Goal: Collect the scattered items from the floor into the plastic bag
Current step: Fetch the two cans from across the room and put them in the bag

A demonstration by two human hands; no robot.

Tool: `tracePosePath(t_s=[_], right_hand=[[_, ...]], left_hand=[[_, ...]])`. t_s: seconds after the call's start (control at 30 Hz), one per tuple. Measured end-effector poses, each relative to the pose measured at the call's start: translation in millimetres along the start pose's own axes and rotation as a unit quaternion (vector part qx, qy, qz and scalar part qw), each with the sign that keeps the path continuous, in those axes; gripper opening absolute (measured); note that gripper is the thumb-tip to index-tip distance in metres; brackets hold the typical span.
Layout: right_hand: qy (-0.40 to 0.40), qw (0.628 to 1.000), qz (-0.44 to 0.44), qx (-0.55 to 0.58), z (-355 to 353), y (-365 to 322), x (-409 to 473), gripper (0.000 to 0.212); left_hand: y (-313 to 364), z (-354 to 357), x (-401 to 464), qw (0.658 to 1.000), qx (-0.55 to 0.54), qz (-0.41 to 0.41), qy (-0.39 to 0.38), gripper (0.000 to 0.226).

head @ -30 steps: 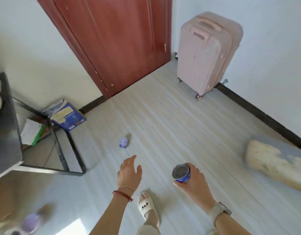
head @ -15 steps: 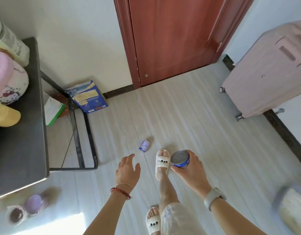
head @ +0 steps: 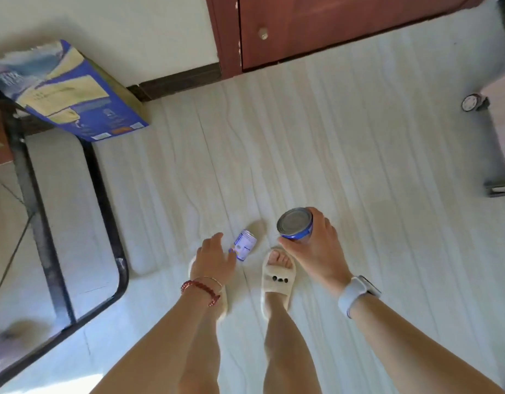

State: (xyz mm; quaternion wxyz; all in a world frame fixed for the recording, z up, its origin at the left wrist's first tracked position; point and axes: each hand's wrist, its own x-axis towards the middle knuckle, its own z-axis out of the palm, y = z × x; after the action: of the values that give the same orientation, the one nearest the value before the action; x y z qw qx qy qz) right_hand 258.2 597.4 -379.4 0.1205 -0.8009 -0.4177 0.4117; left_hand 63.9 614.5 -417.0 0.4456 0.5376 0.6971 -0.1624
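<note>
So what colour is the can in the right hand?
Blue can with a silver lid, held by the right hand; head view.

One head-worn view — looking steeply down, close over the floor.

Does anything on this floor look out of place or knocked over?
Yes. A small bottle lies on its side on the floor by the left hand. A blue box leans tilted against the wall, its top edge ragged. The right hand holds a can.
</note>
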Motion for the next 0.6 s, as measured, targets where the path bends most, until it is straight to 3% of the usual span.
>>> tracePosePath(t_s=[0.17, 0.27, 0.33, 0.43, 0.6], right_hand=[[0.0, 0.998, 0.038, 0.04, 99.0, 77.3, 75.2, 0.062], [0.004, 0.995, 0.079, 0.061, 145.9, 116.9, 104.4, 0.062], [0.011, 0.993, 0.096, 0.073, 169.8, 135.1, 119.0, 0.062], [0.006, 0.991, 0.111, 0.077, 188.5, 154.8, 132.0, 0.063], [0.016, 0.986, 0.129, 0.107, 158.4, 147.4, 114.6, 0.063]], left_hand=[[-27.2, 96.6, 139.6, 0.988, 0.132, 0.027, -0.074, 0.079], [-46.3, 152.4, 195.2, 0.983, 0.164, 0.018, -0.082, 0.098], [-56.2, 181.7, 217.2, 0.982, 0.181, 0.007, -0.058, 0.096], [-62.1, 205.1, 231.0, 0.99, 0.136, 0.021, -0.031, 0.074], [-47.8, 173.0, 202.1, 0.998, -0.041, 0.026, -0.037, 0.064]])
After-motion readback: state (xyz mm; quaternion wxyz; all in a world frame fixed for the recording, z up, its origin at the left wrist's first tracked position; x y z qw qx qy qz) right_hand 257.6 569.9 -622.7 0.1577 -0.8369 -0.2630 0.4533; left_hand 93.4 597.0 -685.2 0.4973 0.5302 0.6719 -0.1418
